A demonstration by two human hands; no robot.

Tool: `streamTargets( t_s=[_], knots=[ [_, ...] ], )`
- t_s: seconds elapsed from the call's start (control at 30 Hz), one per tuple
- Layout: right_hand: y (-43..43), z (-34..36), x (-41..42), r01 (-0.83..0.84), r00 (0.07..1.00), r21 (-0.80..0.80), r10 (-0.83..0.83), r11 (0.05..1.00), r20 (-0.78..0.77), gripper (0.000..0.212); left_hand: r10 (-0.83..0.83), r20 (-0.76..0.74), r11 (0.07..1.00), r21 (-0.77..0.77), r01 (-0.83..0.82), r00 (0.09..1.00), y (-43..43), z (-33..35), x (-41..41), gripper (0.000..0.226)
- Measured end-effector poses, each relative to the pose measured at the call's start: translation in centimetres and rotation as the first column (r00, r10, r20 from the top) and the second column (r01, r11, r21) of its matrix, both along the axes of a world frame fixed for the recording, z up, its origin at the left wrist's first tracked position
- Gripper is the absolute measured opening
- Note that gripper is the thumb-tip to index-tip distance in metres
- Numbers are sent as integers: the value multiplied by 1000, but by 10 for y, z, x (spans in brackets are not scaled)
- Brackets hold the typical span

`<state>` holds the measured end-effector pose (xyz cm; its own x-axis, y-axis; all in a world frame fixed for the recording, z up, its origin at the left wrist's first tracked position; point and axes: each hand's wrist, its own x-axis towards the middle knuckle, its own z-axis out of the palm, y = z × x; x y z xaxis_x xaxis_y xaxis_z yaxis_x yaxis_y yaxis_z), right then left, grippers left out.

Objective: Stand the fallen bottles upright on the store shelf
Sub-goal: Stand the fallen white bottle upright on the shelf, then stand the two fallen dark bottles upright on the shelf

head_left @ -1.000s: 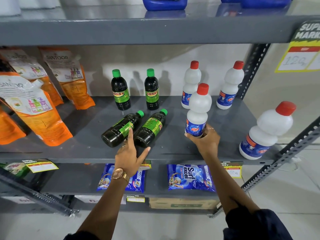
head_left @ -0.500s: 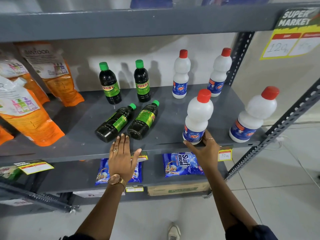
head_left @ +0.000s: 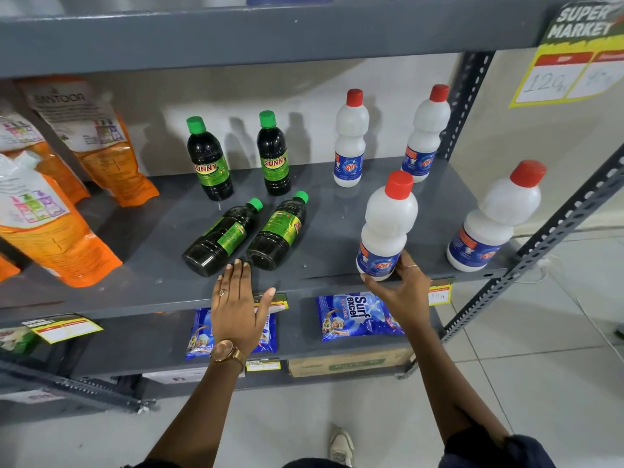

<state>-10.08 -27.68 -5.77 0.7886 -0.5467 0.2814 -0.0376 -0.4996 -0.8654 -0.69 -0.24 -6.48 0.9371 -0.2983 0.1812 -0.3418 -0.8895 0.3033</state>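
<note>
Two dark bottles with green caps lie on their sides on the grey shelf: the left fallen bottle and the right fallen bottle, caps pointing back right. My left hand is flat and open, fingertips just in front of their bases. My right hand grips the base of an upright white bottle with a red cap near the shelf's front edge. Two more dark bottles stand upright behind.
Three other white bottles stand upright at the back and right. Orange refill pouches lean at the left. Blue detergent packets lie on the shelf below. A slotted upright bounds the right side.
My right hand has stayed on the white bottle's base, now set near the front edge. My left hand has flattened and drawn slightly back from the fallen dark bottles.
</note>
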Motion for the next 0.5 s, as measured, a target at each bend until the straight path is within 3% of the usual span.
streamTargets(
  t_s=[0.1,0.17,0.23,0.33,0.43,0.5],
  knots=[
    [1,-1,0,5,1000,-1,-5,1000,10,64,-8,3,1000,-5,8,1000,0,1,-1,89],
    [4,-3,-3,36,999,-1,-36,999,29,77,-33,-6,999,-42,33,999,2,5,-4,87],
    [18,-10,-12,186,980,-5,-185,983,66,93,-78,19,994,-81,80,997,10,13,-11,81],
    [65,-13,-33,399,908,31,-399,916,129,73,-90,203,992,-65,105,975,34,30,-9,63],
    [126,3,-27,190,980,-24,-189,981,61,52,-45,330,979,-171,107,943,66,50,19,52],
    [149,25,7,84,996,16,-84,996,-7,49,-33,289,956,-270,114,957,85,57,49,50]
  ],
)
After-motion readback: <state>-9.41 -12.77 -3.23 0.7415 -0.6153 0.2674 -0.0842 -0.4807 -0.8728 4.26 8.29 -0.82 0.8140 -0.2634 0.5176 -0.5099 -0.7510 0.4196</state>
